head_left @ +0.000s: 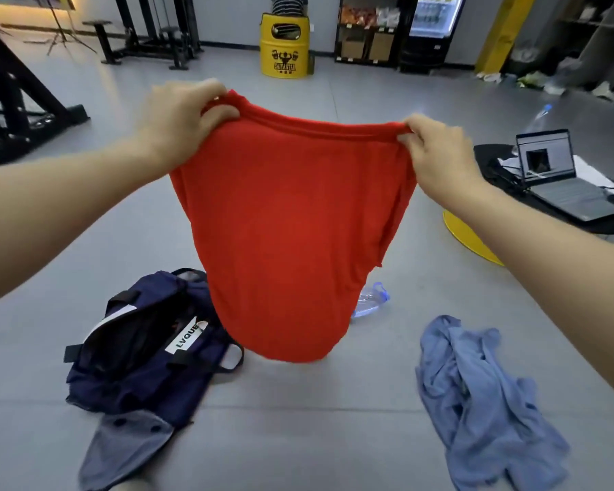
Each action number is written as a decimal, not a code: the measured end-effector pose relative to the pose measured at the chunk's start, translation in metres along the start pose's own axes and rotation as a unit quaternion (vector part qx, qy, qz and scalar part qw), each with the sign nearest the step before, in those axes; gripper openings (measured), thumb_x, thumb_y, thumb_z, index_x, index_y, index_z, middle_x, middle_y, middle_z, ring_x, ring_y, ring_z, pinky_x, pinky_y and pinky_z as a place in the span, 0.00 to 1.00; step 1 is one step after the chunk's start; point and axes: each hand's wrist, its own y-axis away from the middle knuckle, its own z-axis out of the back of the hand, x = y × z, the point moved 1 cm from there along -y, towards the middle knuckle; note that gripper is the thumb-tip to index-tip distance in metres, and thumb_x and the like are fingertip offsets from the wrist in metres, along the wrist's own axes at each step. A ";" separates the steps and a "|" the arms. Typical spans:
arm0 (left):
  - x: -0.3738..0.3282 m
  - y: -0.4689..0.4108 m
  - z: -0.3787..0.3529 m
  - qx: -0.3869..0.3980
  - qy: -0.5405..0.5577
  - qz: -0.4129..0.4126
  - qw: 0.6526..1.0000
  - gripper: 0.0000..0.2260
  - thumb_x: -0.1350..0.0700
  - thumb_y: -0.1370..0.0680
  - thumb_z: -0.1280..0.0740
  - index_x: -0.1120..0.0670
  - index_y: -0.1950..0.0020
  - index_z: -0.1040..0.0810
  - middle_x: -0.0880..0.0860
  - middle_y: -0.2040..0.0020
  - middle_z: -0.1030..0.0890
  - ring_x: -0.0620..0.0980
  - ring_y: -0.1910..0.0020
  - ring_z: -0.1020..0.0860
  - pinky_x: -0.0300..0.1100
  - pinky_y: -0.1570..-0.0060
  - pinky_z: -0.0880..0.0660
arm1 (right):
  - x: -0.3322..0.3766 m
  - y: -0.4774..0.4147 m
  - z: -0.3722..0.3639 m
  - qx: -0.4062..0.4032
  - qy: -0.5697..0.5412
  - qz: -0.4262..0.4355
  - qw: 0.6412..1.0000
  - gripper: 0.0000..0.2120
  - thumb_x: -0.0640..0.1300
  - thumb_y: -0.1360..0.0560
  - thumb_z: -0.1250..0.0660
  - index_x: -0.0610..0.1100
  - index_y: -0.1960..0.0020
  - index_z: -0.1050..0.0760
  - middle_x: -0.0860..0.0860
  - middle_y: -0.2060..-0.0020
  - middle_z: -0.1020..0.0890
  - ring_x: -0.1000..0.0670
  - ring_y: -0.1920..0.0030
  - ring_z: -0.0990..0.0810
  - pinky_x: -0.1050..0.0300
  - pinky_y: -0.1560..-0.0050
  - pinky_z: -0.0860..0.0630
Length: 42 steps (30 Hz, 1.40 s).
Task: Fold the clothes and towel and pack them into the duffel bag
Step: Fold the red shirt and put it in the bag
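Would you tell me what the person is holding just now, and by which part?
Both hands, left hand and right hand, pinch the red garment by its top hem, one at each end.

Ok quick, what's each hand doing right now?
Left hand: closed, pinching one top corner of the red shirt.
Right hand: closed, pinching the other top corner.

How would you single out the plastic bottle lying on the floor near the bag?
Start at the open navy fabric duffel bag on the grey floor. Just to its right hangs the held-up red cotton shirt. Peeking from behind the shirt's right edge lies the clear plastic bottle with a blue cap loop, the only transparent item there.
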 end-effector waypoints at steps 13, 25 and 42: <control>0.001 0.172 -0.043 0.125 0.019 -0.049 0.991 0.16 0.40 0.19 0.42 0.49 0.46 0.22 0.53 0.53 0.16 0.58 0.58 0.17 0.49 0.63 0.23 | -0.023 0.127 -0.087 0.111 -0.203 -0.001 0.973 0.08 0.41 0.19 0.37 0.50 0.48 0.20 0.52 0.61 0.16 0.52 0.62 0.17 0.50 0.55 0.20; 0.013 0.536 -0.240 0.408 0.090 -0.099 0.903 0.09 0.42 0.20 0.40 0.47 0.54 0.29 0.48 0.65 0.29 0.50 0.71 0.24 0.44 0.78 0.35 | -0.099 0.422 -0.371 0.371 -0.095 0.114 0.917 0.09 0.55 0.22 0.42 0.57 0.44 0.26 0.58 0.58 0.21 0.53 0.61 0.18 0.58 0.69 0.23; -0.008 0.609 -0.236 0.458 0.157 -0.140 0.864 0.14 0.40 0.18 0.42 0.44 0.56 0.23 0.43 0.60 0.25 0.44 0.66 0.26 0.39 0.64 0.32 | -0.115 0.507 -0.359 0.353 -0.092 0.109 0.925 0.18 0.59 0.16 0.49 0.59 0.41 0.21 0.60 0.44 0.20 0.58 0.49 0.18 0.66 0.49 0.22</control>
